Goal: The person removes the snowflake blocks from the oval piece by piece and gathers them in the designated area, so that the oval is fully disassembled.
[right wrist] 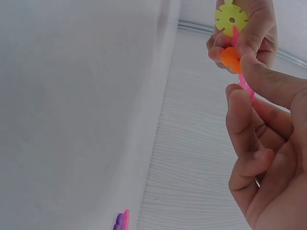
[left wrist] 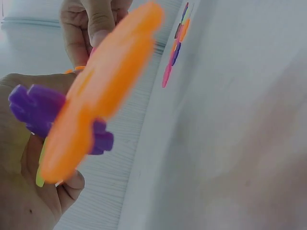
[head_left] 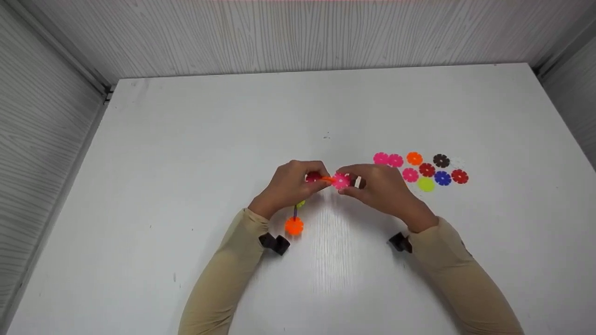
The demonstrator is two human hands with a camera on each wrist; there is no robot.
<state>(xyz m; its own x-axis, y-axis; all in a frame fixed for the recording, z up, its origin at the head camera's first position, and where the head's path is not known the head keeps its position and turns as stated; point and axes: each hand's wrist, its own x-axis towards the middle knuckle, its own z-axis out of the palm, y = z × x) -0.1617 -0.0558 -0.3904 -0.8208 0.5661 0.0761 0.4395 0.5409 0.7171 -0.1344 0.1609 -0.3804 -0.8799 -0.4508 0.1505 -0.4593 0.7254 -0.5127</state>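
Note:
My left hand (head_left: 294, 185) pinches a chain of slotted plastic flower discs. An orange disc (head_left: 328, 179), seen nearly edge-on, sits at its fingertips. My right hand (head_left: 384, 190) pinches a pink disc (head_left: 342, 181) between thumb and fingers, against that orange disc; how deep the slots mesh is too small to tell. The chain's other end hangs below the left hand, with a purple disc (left wrist: 36, 108) crossing an end orange disc (head_left: 294, 226). In the right wrist view a yellow-green disc (right wrist: 230, 20) shows by the left fingers. The left palm hides part of the chain.
Right of my right hand, loose discs lie flat on the white table (head_left: 186, 139): several pink and red ones, an orange (head_left: 414, 158), a black (head_left: 441, 161), a blue (head_left: 443, 177), a yellow-green (head_left: 426, 184) and a white disc (head_left: 458, 162). A grained panel (head_left: 298, 37) stands behind.

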